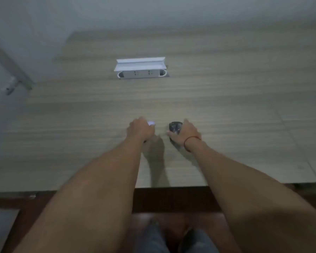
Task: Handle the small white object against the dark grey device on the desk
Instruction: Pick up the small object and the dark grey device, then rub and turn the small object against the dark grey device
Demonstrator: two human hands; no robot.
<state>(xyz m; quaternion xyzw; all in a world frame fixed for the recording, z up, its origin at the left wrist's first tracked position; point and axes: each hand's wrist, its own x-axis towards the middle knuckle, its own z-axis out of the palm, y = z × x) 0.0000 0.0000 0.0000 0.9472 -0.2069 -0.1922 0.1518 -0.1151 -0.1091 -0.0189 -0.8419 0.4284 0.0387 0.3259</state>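
On the desk [226, 99], fingers [169, 133] grip the device [175, 127]

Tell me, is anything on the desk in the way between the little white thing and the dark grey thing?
Nothing visible: only bare desk lies between the small white object in the left hand and the dark grey device under the right hand.

Left hand [140, 129] grips white object [151, 123]; right hand [185, 135] grips device [175, 127].

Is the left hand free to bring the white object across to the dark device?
Probably yes: the left hand holds the small white object, and only bare desk separates it from the dark grey device under the right hand.
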